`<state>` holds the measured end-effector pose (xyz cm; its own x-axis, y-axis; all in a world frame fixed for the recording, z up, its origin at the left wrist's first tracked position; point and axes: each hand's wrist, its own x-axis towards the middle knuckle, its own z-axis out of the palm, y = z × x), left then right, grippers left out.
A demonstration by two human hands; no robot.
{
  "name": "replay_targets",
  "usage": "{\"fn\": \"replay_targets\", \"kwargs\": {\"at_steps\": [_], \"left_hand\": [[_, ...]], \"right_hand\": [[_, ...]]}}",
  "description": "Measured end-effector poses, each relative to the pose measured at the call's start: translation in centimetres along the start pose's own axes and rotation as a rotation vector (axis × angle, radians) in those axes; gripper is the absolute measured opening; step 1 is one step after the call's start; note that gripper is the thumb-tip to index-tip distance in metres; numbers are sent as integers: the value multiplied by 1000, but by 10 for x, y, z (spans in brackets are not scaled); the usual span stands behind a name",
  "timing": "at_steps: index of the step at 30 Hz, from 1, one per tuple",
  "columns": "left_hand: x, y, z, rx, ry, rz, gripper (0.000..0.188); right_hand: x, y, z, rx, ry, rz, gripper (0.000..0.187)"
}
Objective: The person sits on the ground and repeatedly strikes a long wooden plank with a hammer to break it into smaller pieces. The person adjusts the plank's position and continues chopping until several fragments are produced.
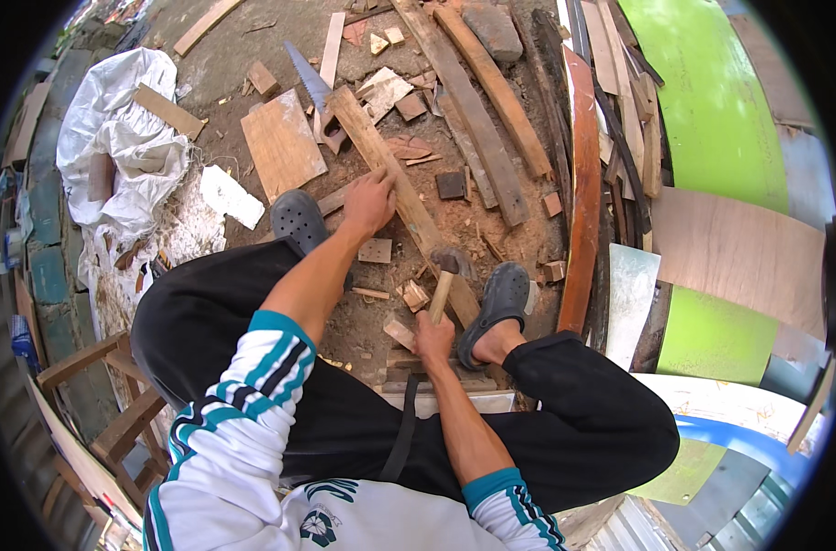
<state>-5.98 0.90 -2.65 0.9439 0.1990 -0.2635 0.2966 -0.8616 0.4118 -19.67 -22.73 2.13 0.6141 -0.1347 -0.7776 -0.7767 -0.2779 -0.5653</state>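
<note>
A long wooden plank (418,220) slants across the ground between my feet. My left hand (369,202) grips it by its left edge, partway along. In my right hand (434,337) is a hammer (443,292), held by its pale wooden handle. The dark hammer head is over the plank's near end; I cannot tell whether it touches the wood. Small wood offcuts (412,296) lie just left of the hammer. Beyond my left hand, a handsaw (310,78) with a brown handle lies beside a flat square board (283,144).
Dark clogs (493,308) are on my feet, either side of the plank. Two more long beams (496,92) lie far right of it. A red-brown board (583,193) and green panels (712,101) line the right side. White sacking (124,138) lies left, above a wooden frame (129,422).
</note>
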Motion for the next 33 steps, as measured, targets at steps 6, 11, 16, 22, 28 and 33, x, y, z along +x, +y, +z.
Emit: {"fn": "replay_targets", "kwargs": {"at_steps": [6,11,16,22,28,33], "left_hand": [[-75,41,75,-535,-269,-595,42],[-92,42,102,-583,-271,-543,40],[-95,41,76,-556,-307,-386,35],[-89,78,50,-511,-174,-297,35],[-75,79,53,-950,-138,-457,36],[-73,59,41,-915,-33,-717,38]], "right_hand": [[22,-19,-23,148,48,95,16],[31,-21,-29,148,64,101,17],[35,-25,-25,-138,202,49,27],[66,-31,-31,-452,343,-335,51],[81,-76,-41,-688,166,-261,49],[95,-73,-56,-792,89,-170,49]]}}
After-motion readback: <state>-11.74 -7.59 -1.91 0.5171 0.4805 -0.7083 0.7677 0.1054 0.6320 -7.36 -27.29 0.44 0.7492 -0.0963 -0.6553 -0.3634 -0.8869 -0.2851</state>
